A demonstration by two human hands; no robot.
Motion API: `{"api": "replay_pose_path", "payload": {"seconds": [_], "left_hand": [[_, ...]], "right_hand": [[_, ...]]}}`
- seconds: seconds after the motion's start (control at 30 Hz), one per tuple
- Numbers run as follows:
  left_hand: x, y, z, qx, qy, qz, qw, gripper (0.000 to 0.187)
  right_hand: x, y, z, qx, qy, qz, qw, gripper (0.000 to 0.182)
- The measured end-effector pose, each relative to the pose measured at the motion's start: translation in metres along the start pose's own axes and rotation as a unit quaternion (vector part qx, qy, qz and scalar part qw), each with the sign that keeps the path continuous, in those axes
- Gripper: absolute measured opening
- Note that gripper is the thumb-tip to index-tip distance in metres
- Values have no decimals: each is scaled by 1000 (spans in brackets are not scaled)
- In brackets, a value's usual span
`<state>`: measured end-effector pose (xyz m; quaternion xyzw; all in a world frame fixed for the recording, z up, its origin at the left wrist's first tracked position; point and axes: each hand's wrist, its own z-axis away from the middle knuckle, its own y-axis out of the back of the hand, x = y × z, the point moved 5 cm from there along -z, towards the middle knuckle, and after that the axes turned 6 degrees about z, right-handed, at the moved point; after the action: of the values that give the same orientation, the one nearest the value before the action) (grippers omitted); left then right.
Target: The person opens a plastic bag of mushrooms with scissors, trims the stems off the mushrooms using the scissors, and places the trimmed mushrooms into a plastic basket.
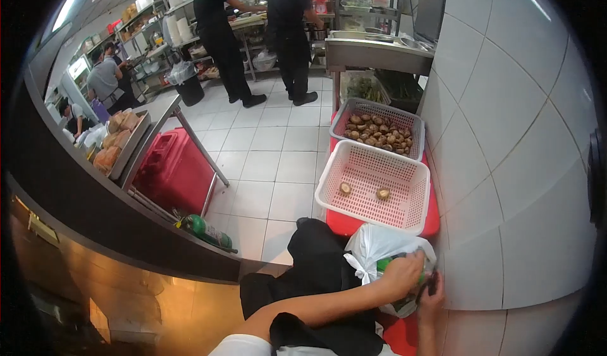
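Ahead of the left hand (408,270) are two baskets: one white basket (379,220) and one grey basket (418,142). The white one contains two mushrooms (383,194); the grey one contains many, too heaped to count. Beside the hand is one plastic bag (368,245). Well ahead and leftward are five people (221,30) and one black bin (190,92); nearer on the left, one red bin (177,166) and one green cylinder (205,229).

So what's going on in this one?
Someone's left hand is over a white plastic bag with something green inside, while the right hand holds a small dark thing, too unclear to name. Ahead, two mushrooms lie apart in a white basket; the gray basket behind it holds many more. Other people stand at work farther back.
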<state>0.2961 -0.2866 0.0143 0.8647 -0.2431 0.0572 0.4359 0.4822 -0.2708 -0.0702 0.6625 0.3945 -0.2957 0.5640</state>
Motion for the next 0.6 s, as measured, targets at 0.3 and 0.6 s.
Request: {"api": "replay_pose_path", "payload": {"seconds": [0.3, 0.6], "left_hand": [[-53, -4, 56, -238, 156, 68, 956, 24], [-67, 13, 59, -165, 173, 151, 959, 32]], "right_hand": [[-53, -44, -3, -95, 114, 123, 981, 54], [-65, -41, -4, -98, 96, 150, 979, 52]]}}
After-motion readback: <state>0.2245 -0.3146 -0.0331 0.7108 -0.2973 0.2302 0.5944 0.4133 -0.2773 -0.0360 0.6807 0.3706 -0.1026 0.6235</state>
